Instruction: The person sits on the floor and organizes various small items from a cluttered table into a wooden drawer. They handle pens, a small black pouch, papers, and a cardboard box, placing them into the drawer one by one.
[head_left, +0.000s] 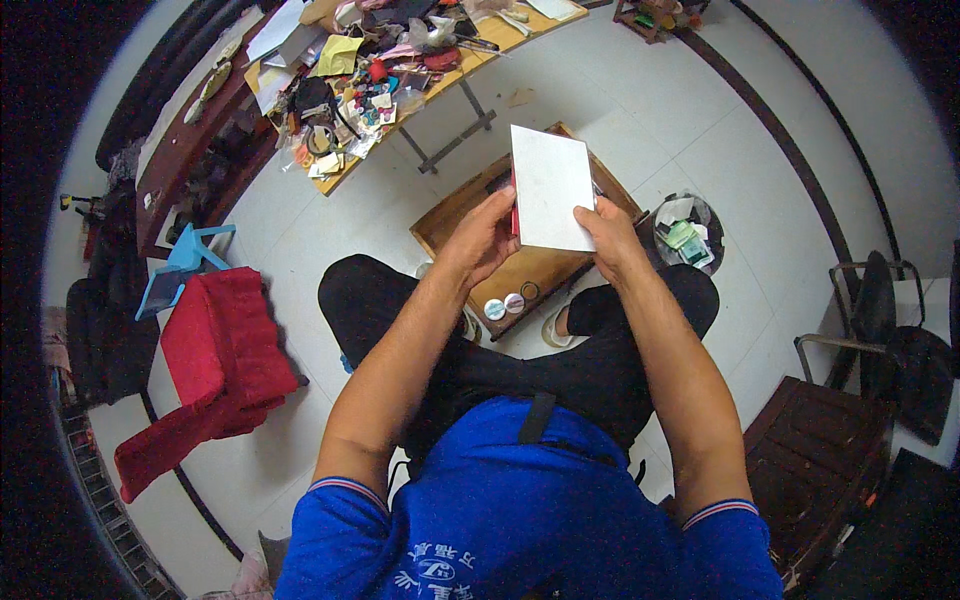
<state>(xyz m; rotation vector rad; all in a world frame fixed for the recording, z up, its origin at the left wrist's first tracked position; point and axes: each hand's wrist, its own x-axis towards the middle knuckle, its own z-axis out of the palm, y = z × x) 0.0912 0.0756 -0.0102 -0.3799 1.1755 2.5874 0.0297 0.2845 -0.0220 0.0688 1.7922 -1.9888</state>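
Note:
A white rectangular board is held up in front of me, over a wooden drawer-like tray. My right hand grips its lower right edge, with the thumb on the white face. My left hand is at its left edge, the fingers curled beneath. Along that edge shows a strip of a red object, which lies against or behind the board; I cannot tell whether they are one piece. The wooden tray rests between my legs. Two round white tins and a ring sit at its near end.
A cluttered wooden table stands at the far left. Right of the tray is a round bin with packets inside. A red cloth drapes over something at left, beside a blue plastic stool. A dark wooden cabinet is at right.

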